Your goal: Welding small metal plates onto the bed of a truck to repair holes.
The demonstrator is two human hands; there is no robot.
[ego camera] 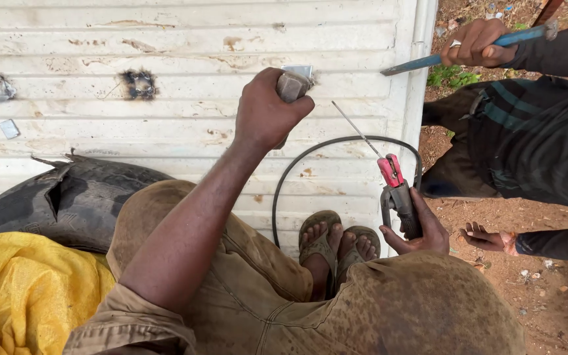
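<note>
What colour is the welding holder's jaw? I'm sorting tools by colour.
Red, on the electrode holder in the right hand; head view.

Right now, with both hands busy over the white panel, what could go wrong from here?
The electrode holder in the right hand points its bare rod across the white metal panel, close to sandalled feet; sparks could burn toes. The left hand grips a hammer near that rod tip. A co-worker's hand holds a blue tool nearby and might stray into the work.
</note>
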